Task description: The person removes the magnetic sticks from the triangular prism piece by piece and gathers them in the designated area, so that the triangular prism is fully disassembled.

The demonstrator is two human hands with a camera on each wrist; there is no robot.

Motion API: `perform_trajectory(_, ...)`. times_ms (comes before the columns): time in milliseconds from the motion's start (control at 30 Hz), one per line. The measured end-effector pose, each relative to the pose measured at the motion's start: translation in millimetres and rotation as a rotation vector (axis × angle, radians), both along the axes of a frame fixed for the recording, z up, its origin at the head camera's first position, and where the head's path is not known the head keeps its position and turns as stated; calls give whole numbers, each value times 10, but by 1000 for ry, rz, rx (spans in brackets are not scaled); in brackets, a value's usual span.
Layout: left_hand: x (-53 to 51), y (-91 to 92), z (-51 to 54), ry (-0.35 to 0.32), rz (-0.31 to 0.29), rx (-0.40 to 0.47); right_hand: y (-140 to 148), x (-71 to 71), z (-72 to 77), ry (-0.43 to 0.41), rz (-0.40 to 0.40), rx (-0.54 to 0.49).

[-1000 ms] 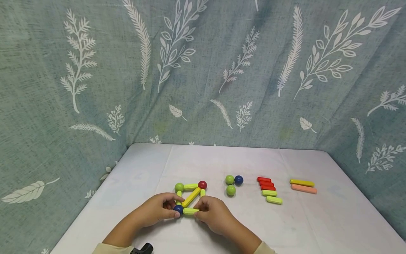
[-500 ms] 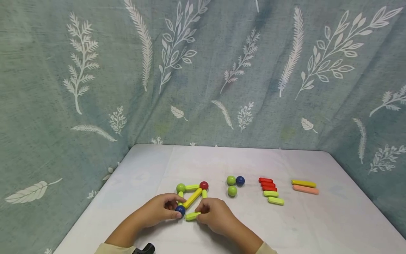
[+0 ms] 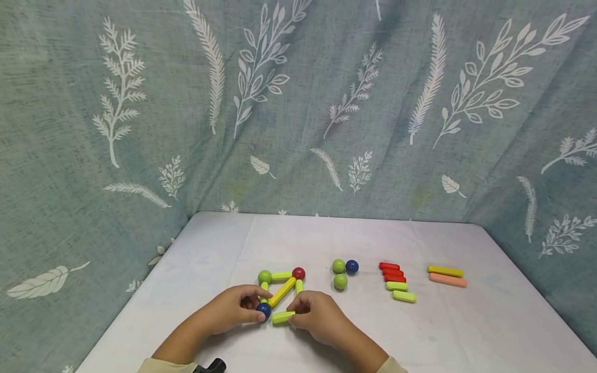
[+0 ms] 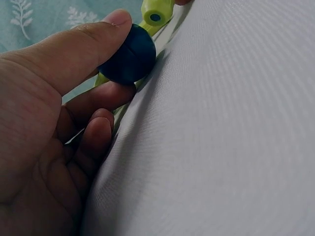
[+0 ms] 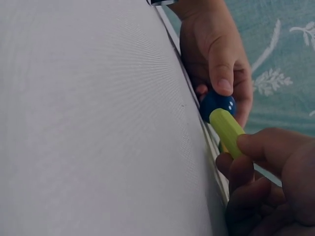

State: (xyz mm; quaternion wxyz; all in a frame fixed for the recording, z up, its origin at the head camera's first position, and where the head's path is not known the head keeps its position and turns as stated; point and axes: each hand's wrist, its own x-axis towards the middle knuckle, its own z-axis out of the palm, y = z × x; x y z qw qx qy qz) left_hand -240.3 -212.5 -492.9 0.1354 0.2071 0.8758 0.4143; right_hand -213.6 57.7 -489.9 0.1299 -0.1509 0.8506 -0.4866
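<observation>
My left hand (image 3: 230, 312) pinches a dark blue ball (image 3: 264, 311) between thumb and fingers, at the near left corner of a flat shape of balls and rods. In my right hand (image 3: 319, 317) is a lime rod (image 3: 281, 317), its left end a little apart from the blue ball. That rod's end (image 4: 155, 17) shows a small dark dot in the left wrist view. A yellow rod (image 3: 283, 291) runs slantwise from the blue ball to a red ball (image 3: 298, 273). A green ball (image 3: 264, 276) forms the far left corner. Fingers partly hide the right-side lime rod (image 3: 299, 287).
Two loose green balls (image 3: 340, 282) and a blue ball (image 3: 352, 267) lie right of the shape. Farther right are several short red and lime rods (image 3: 393, 273), then a yellow rod (image 3: 445, 271) and an orange rod (image 3: 448, 280). Patterned cloth (image 3: 298, 109) encloses the white table (image 3: 224, 233).
The right hand has drawn the lime rod's left end away from the blue ball and toward the near edge. The left hand stays on the ball.
</observation>
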Motion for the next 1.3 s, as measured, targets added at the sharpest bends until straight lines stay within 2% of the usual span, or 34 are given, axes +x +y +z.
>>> perform_trajectory(300,4,11,-1,-20,14,6,155,-16,20,-19,11,-53)
perform_trajectory(600,1,32,-3,-17,9,1,475,-54,111,28,-25,-38)
perform_trajectory(867,-3,10,-10,-27,29,-22,782,-107,229,36,-95,1)
perform_trajectory(1033,-5,-4,-17,-38,34,-22,1013,-126,227,54,-135,28)
perform_trajectory(1300,-14,10,-1,-40,37,-20,1377,-106,238,41,-256,96)
